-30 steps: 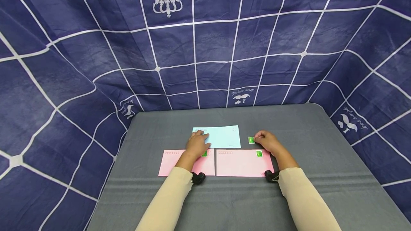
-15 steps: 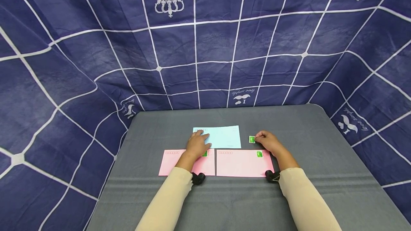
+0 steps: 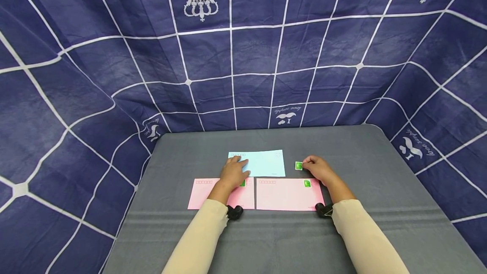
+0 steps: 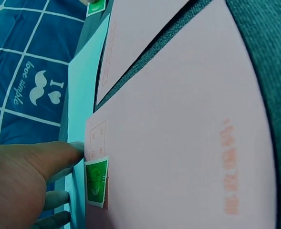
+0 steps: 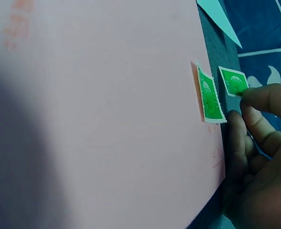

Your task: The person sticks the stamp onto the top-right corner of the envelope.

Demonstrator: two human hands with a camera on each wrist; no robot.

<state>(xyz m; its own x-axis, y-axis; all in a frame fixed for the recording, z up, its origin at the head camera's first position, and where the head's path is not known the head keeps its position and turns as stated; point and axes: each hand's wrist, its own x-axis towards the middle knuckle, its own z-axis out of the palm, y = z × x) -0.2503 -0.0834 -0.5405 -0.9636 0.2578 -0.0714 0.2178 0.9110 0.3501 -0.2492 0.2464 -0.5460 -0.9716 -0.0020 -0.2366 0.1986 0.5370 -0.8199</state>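
Observation:
In the head view a light blue envelope (image 3: pixel 266 163) lies flat, and my left hand (image 3: pixel 233 173) rests on its left part with fingers spread. My right hand (image 3: pixel 318 169) pinches a green postage stamp (image 3: pixel 298 165) between thumb and fingertip, just right of the blue envelope. The right wrist view shows the held stamp (image 5: pixel 234 82) by its corner. Nearer me lie two pink envelopes. The left pink envelope (image 3: pixel 201 195) is partly under my left forearm and bears a green stamp (image 4: pixel 96 181). On the right pink envelope (image 3: pixel 285 195) another green stamp (image 3: pixel 307 183) sits at the upper right.
A grey cloth (image 3: pixel 274 240) covers the table. Dark blue fabric with white lines (image 3: pixel 255 50) hangs behind and at both sides. The pink envelopes lie side by side with a narrow gap, close below the blue one.
Both hands keep nearly the same places. The pinched stamp has shifted barely, if at all, and the view has tilted a little.

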